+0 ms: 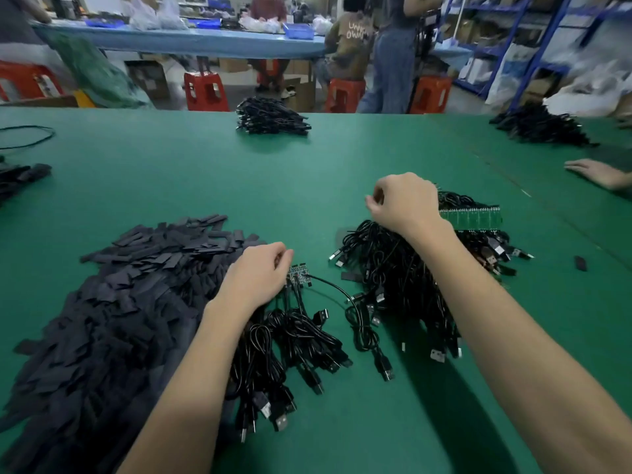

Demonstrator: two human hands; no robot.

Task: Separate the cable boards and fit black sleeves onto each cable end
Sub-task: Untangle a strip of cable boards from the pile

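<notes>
Green matting (pixel 280 186) covers the table, with a broad bare stretch across its middle and far left. Left hand (pixel 258 277) rests at the right edge of the heap of black sleeves (pixel 113 302), fingers curled and pinching a small cable board (pixel 297 273) whose cables (pixel 290 340) trail toward the near edge. Right hand (pixel 402 200), fingers curled, hangs above the far side of the large cable pile (pixel 403 278); whether it holds anything cannot be told. A green board strip (pixel 473 217) juts from that pile's far right. Another person's hand (pixel 596 172) lies flat near the right edge. Two more cable heaps (pixel 272 116) sit along the far edge.
</notes>
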